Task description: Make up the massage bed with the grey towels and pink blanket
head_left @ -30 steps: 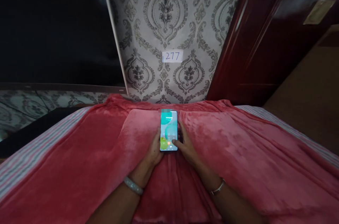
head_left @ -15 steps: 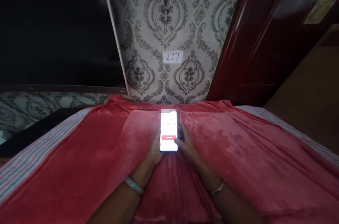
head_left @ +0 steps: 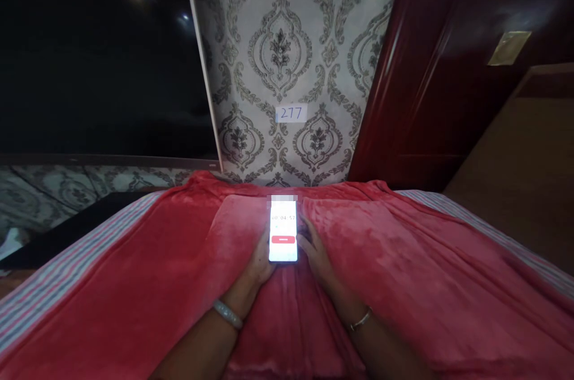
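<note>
Upright above the blanket, a smartphone (head_left: 283, 251) shows a lit white screen with a timer reading 00:04:57 and a red button. My left hand (head_left: 260, 258) is closed around its left edge and lower corner, its fingers mostly hidden behind the phone. At the right edge is my right hand (head_left: 319, 260), with fingers curled against the phone's side and its thumb just off the screen. Beneath both hands spreads a red plush blanket (head_left: 170, 284). A pale bangle circles the left wrist and a thin metal bracelet the right.
A paper label (head_left: 291, 112) marked 277 is stuck to the patterned wallpaper (head_left: 280, 57). A large dark screen (head_left: 98, 69) stands at left, a dark red glossy panel (head_left: 412, 81) at right. Striped bedding (head_left: 58, 284) shows past the blanket's edges.
My right thumb has moved off the screen's red button to the phone's right edge. The view has tilted up slightly, so the wall and label sit lower.
</note>
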`<state>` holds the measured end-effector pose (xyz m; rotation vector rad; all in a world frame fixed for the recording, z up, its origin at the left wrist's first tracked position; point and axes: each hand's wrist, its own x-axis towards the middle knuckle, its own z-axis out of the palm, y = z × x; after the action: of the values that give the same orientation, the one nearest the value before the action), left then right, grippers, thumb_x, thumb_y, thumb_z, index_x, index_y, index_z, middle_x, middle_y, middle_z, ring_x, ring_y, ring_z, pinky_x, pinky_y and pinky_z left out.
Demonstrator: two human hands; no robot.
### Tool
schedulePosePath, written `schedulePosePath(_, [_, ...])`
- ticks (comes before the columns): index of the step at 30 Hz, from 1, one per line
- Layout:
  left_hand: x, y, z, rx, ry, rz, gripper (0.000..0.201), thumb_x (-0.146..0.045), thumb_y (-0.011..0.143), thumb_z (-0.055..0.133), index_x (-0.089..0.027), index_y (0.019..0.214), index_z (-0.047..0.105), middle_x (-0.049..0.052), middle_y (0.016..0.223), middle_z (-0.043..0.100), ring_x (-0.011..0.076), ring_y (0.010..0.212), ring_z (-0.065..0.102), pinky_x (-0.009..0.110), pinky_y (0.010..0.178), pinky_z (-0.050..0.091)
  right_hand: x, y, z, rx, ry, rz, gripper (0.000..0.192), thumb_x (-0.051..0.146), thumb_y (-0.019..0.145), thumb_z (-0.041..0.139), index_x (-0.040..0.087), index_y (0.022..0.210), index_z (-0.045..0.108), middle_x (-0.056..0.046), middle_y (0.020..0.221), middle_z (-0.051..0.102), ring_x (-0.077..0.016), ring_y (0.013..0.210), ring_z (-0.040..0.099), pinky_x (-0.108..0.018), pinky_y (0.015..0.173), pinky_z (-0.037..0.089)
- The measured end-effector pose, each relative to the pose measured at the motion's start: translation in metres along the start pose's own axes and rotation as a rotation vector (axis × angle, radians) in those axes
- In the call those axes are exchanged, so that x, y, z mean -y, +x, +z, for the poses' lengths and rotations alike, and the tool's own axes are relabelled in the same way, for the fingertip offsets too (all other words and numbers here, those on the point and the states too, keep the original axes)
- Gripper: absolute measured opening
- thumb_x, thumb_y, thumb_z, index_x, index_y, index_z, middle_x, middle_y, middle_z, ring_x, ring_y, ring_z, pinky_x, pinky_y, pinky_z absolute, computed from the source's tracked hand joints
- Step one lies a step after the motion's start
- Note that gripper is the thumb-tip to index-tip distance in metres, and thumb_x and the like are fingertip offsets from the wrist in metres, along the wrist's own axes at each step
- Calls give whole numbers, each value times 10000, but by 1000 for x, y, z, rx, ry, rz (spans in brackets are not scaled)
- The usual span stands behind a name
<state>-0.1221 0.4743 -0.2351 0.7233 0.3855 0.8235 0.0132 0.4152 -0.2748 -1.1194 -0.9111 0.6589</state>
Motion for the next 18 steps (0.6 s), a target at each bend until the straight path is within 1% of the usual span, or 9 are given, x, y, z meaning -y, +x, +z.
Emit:
schedulePosePath(3, [-1,2,1,7,-41,-15,197,-155,892,610,-129,1068,697,57,883,775,229,841,733,337,821,585,0,0,0,11,-2,-16,678,545,789,664,215,1356,495,-77,1070,632,-254,977,611,-436,895,519])
schedulePosePath(6, [-8,3,5,31,-120,-24,218,-249,943,569,-124,1078,686,55,824,759,208,744,721,337,780,589,-3,0,-1,-10,-8,-35,680,598,807,639,210,1350,508,-72,1020,632,-241,893,617,-423,820,532])
schedulePosePath(8, [-20,1,6,33,-142,-40,262,-322,967,542,-117,1057,679,76,837,758,211,727,723,341,750,597,-5,1,-2,-33,-29,-48,684,633,803,633,216,1335,528,-69,1000,629,-236,854,616,-410,768,538])
schedulePosePath(10, [-40,-6,2,32,-137,-57,320,-371,982,514,-103,1060,670,111,882,762,231,752,734,363,748,604,-7,0,-5,-45,-59,-53,698,656,787,641,218,1321,547,-71,992,634,-238,831,620,-403,727,545])
schedulePosePath(11, [-53,-12,-3,39,-132,-55,346,-386,986,505,-98,1090,665,127,910,764,244,777,740,382,763,606,-7,-1,-6,-46,-76,-51,707,665,777,645,216,1316,555,-74,988,641,-243,831,627,-404,719,551])
schedulePosePath(13, [-82,-28,-20,57,-112,-38,409,-416,989,499,-91,1196,637,149,959,766,273,829,748,425,800,606,-7,-4,-9,-44,-111,-37,734,679,759,645,204,1313,568,-84,987,661,-259,856,650,-415,735,567])
schedulePosePath(15, [-115,-48,-45,35,-75,-24,491,-444,986,501,-72,1293,590,178,994,763,302,868,749,457,818,601,-7,-6,-12,-46,-149,-17,753,681,754,636,196,1325,571,-104,1034,683,-274,924,673,-421,781,580])
schedulePosePath(17, [-148,-71,-76,-75,2,5,536,-451,994,482,-36,1324,563,202,984,760,313,859,749,454,798,602,-9,-7,-14,-60,-185,7,755,678,755,622,205,1341,567,-120,1101,695,-281,983,686,-413,807,589])
schedulePosePath(18, [-164,-83,-91,-146,42,35,521,-428,1003,472,-27,1323,560,196,961,762,301,830,749,434,777,603,-10,-7,-14,-70,-202,18,752,675,752,620,213,1343,567,-125,1122,699,-284,999,691,-409,812,593])
